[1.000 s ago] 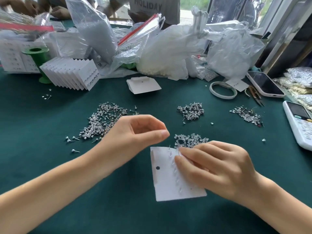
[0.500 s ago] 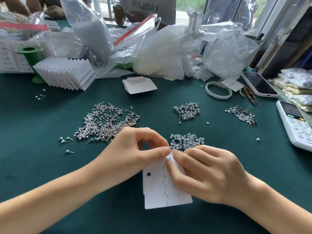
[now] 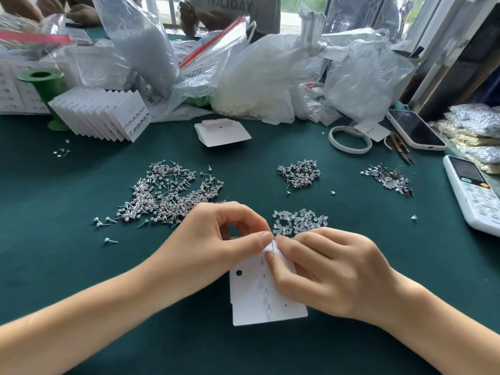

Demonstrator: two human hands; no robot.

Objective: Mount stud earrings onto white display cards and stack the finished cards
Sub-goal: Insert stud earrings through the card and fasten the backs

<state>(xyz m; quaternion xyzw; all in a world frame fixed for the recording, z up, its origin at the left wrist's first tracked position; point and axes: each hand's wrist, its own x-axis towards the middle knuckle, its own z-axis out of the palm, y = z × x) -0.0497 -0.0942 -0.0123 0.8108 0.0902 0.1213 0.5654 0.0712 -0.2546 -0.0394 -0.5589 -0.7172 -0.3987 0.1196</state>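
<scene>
A white display card (image 3: pixel 259 301) lies on the green table in front of me, with a row of studs down its middle. My right hand (image 3: pixel 324 272) holds the card's top edge with curled fingers. My left hand (image 3: pixel 216 244) pinches a stud earring (image 3: pixel 272 244) at the card's top corner, fingertip to fingertip with the right. A big pile of loose studs (image 3: pixel 170 196) lies behind my left hand. A small heap of clear backs (image 3: pixel 300 221) sits just beyond the card. Finished cards (image 3: pixel 102 115) stand fanned at the back left.
Two smaller stud piles (image 3: pixel 299 173) (image 3: pixel 387 180) lie mid-table. Blank cards (image 3: pixel 221 132), a tape ring (image 3: pixel 349 139), scissors (image 3: pixel 400 147), a phone (image 3: pixel 414 129) and a white remote (image 3: pixel 473 193) lie around. Plastic bags (image 3: pixel 259 77) crowd the back. Other people's hands show at the far edge.
My left hand came down from above the stud pile to the card's top edge and now pinches a stud there. The card shifted slightly left under my right hand.
</scene>
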